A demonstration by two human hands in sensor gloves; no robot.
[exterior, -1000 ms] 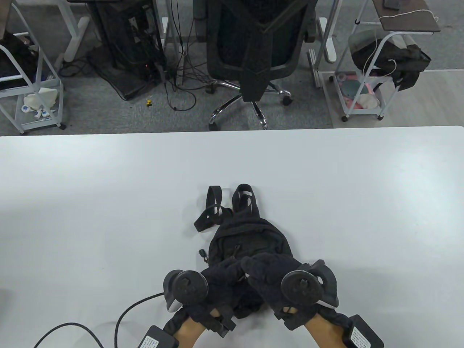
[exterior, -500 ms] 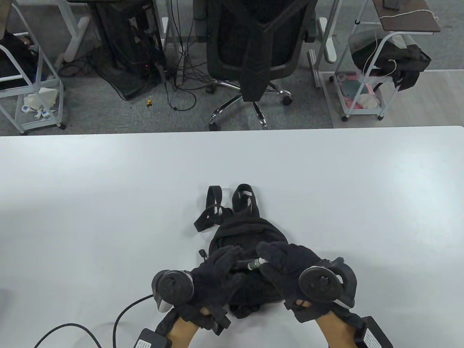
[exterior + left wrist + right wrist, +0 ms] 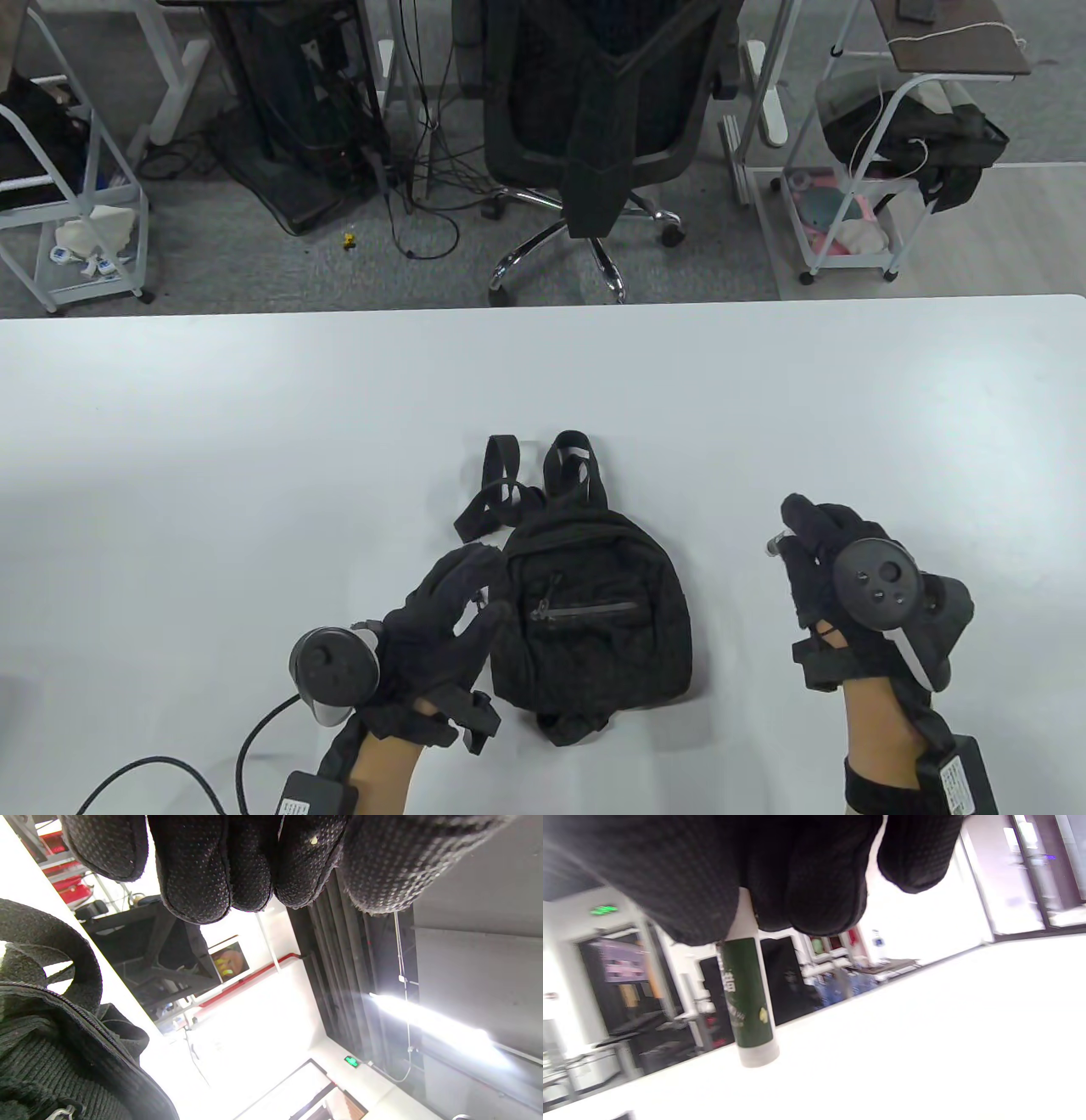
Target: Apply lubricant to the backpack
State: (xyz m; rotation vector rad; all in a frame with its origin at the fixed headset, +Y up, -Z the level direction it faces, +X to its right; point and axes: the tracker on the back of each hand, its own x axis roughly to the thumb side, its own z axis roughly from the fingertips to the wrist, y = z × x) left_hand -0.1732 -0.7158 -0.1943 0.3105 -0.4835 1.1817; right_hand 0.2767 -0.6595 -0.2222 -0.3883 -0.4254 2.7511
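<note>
Table view, black backpack (image 3: 590, 620) flat on white counter (image 3: 254, 441), left hand (image 3: 441, 628) released beside it, touching nothing, right hand (image 3: 819, 560) well apart, grasping green lubricant stick (image 3: 746, 997).

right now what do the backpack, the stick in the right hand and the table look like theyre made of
Backpack: black woven fabric, matte, going by its coarse weave, soft creases and webbing straps.
Lubricant stick: probably smooth plastic, a white tube with a glossy green printed label.
Table: white, smooth, likely laminate; soft light patches suggest a low sheen.
</note>
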